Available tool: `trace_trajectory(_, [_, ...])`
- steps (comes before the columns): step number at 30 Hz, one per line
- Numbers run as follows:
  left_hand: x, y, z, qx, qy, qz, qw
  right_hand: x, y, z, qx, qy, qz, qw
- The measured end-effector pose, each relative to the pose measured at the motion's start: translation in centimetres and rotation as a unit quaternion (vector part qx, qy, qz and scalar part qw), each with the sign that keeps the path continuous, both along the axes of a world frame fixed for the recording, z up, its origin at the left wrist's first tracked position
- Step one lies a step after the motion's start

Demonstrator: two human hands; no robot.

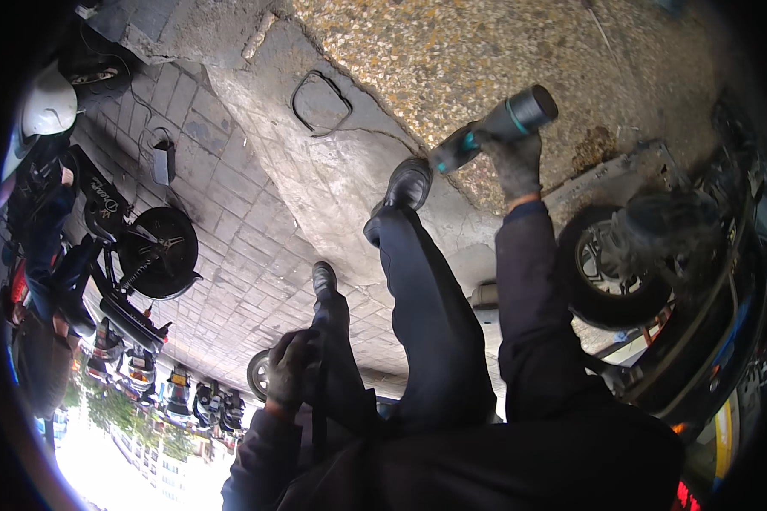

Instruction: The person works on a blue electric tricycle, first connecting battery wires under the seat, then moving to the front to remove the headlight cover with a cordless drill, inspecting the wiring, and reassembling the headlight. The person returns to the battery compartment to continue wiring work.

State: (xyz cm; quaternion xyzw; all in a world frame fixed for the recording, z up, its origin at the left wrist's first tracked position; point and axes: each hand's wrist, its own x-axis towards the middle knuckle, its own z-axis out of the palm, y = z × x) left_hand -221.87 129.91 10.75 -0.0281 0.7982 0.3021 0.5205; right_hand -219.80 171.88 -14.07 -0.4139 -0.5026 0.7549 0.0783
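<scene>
Speckled ground [452, 51] beneath; right fingers [491, 143] wrap a teal-black tool [524, 113] mid-length; left fingers [297, 347] unclear.

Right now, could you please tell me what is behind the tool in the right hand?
Pebbled ground shows around the tool, with grey concrete near its left end; what lies directly behind it and the right hand is covered.
</scene>
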Motion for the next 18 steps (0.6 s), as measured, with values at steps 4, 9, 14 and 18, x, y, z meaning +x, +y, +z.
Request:
trace_trajectory(4, [-2.3, 7.1, -0.5, 0.124, -0.224, 0.376, 0.891, 3.0, -7.1, 13.1, -0.195, 0.162, -0.097, 0.962])
trace_trajectory(9, [-3.5, 9.7, 1.1, 0.339, -0.351, 0.498, 0.716, 8.3, -18.6, 27.1, -0.403, 0.277, -0.147, 0.86])
trace_trajectory(14, [-1.1, 2.2, 6.1, 0.365, -0.382, 0.327, 0.783, 18.2, -30.5, 36.3, -0.004, 0.041, -0.199, 0.979])
trace_trajectory(18, [7.6, -4.8, 10.9, 0.312, -0.359, 0.192, 0.858, 27.8, -44.6, 43.8, 0.568, -0.334, 0.0, 0.752])
